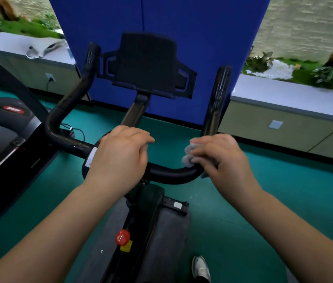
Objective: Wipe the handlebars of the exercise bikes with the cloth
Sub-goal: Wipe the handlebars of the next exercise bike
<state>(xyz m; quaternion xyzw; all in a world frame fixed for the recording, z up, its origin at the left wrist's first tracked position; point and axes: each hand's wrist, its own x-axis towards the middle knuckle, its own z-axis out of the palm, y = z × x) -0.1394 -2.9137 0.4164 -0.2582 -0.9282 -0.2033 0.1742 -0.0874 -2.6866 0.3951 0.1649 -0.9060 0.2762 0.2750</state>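
Teal floor underfoot; blue partition at twelve o'clock, planted ledges at ten and two, treadmill at nine. Black handlebar dead centre. Left hand curled around its middle. Right hand clamped on grey cloth, pressed against the bar's right bend.

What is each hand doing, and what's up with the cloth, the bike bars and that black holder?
Left hand: gripping the bar's middle.
Right hand: pressing the cloth on the bar.
Grey cloth: bunched up.
Handlebar: both ends point up.
Tablet holder: empty.
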